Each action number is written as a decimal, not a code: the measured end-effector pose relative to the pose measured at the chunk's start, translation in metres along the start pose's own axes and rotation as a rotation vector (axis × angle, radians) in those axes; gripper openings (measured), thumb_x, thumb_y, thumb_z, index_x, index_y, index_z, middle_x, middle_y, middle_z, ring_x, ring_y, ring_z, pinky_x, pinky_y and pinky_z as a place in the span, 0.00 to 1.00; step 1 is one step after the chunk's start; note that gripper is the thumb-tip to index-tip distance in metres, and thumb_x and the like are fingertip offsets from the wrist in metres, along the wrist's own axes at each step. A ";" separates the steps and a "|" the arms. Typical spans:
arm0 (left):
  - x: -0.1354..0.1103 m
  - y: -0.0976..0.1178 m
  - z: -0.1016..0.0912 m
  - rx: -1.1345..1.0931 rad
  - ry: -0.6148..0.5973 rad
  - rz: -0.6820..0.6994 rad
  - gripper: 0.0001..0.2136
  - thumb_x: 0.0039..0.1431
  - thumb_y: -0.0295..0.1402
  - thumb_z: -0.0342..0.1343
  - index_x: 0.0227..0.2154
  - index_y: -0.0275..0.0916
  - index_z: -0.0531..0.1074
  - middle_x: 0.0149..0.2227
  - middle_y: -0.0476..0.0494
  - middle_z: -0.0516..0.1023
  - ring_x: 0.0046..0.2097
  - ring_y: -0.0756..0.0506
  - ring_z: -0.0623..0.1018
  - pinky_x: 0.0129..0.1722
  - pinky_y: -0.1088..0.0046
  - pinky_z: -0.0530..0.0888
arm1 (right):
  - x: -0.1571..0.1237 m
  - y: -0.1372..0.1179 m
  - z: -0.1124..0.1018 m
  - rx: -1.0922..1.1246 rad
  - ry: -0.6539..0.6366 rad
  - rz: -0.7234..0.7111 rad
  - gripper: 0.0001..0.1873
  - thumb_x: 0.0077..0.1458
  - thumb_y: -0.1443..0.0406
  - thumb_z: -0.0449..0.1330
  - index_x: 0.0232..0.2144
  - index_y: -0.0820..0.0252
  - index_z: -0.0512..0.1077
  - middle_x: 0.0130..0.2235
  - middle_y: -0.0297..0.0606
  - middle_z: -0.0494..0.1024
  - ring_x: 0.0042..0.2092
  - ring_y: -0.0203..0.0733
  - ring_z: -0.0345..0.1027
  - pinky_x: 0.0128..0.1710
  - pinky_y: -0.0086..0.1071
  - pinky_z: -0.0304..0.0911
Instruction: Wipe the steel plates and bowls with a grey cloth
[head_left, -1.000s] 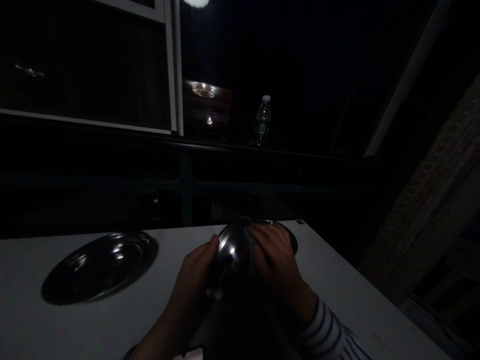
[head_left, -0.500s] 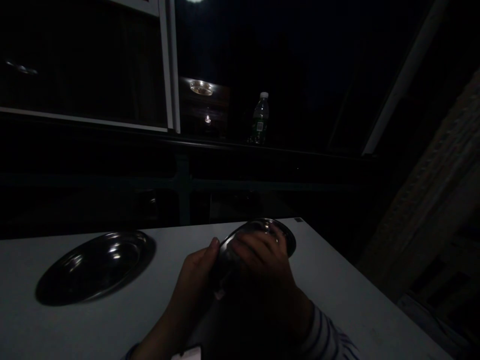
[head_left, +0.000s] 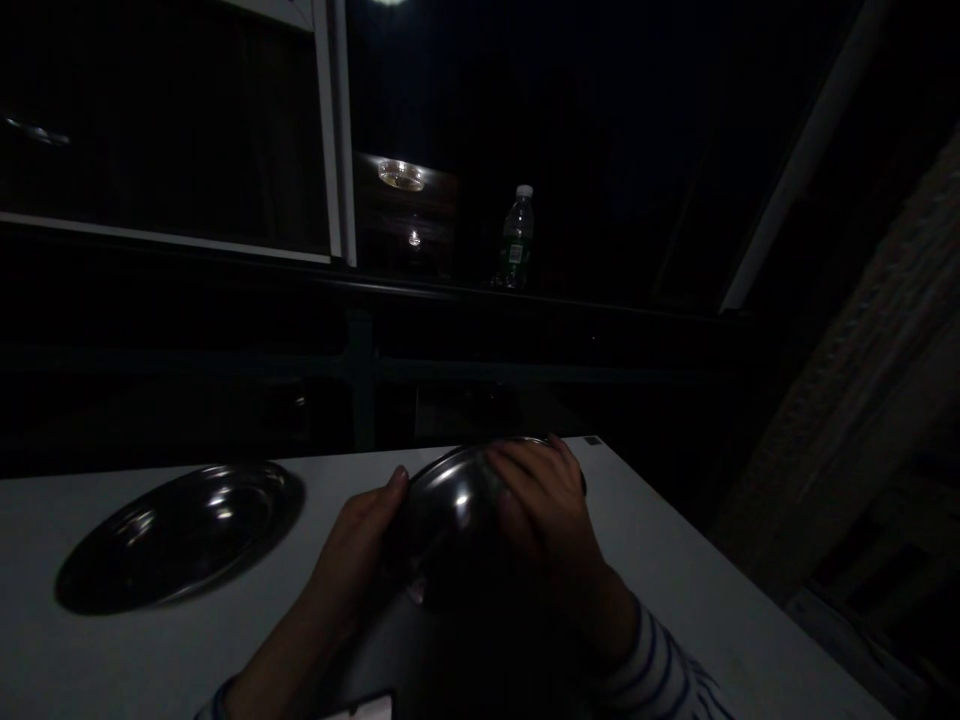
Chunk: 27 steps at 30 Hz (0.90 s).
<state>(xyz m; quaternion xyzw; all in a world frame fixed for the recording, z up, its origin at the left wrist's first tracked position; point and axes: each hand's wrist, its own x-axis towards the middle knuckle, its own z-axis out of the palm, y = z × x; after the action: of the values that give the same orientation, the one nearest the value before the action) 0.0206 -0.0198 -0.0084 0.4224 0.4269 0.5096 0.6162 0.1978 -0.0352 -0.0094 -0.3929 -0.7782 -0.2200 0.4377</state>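
Note:
In the dim light my left hand [head_left: 360, 540] grips the left rim of a shiny oval metal plate [head_left: 442, 500], thumb on the upper edge and fingers hidden under it. The plate is tilted above the white table [head_left: 660, 590]. My right hand [head_left: 547, 500] lies over the plate's right part, fingers bent and pressed together against its surface. Whether something is tucked under those fingers is too dark to tell. A second oval metal plate [head_left: 184, 540] rests on the table to the left, apart from both hands.
At the bottom edge shows part of a pale, dark-edged flat object [head_left: 367, 708]. Beyond the table, a clear bottle [head_left: 517, 240] with a white cap stands on the ledge by a dark window. A patterned curtain [head_left: 847, 370] hangs on the right.
My right hand has shifted across the plate toward its far right rim, uncovering more of the middle. My left hand and the plate's left edge have moved slightly left.

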 end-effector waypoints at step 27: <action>0.001 0.017 -0.019 -0.330 0.018 -0.091 0.12 0.52 0.33 0.56 0.17 0.35 0.74 0.17 0.47 0.76 0.19 0.50 0.75 0.18 0.78 0.71 | 0.005 0.009 -0.012 -0.021 -0.135 -0.147 0.24 0.58 0.68 0.46 0.57 0.61 0.53 0.56 0.41 0.64 0.54 0.45 0.54 0.59 0.53 0.36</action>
<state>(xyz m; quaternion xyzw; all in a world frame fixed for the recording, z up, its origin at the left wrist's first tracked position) -0.0015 -0.0147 0.0022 0.2913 0.3616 0.5479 0.6958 0.2092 -0.0363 0.0006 -0.3534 -0.8303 -0.2328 0.3626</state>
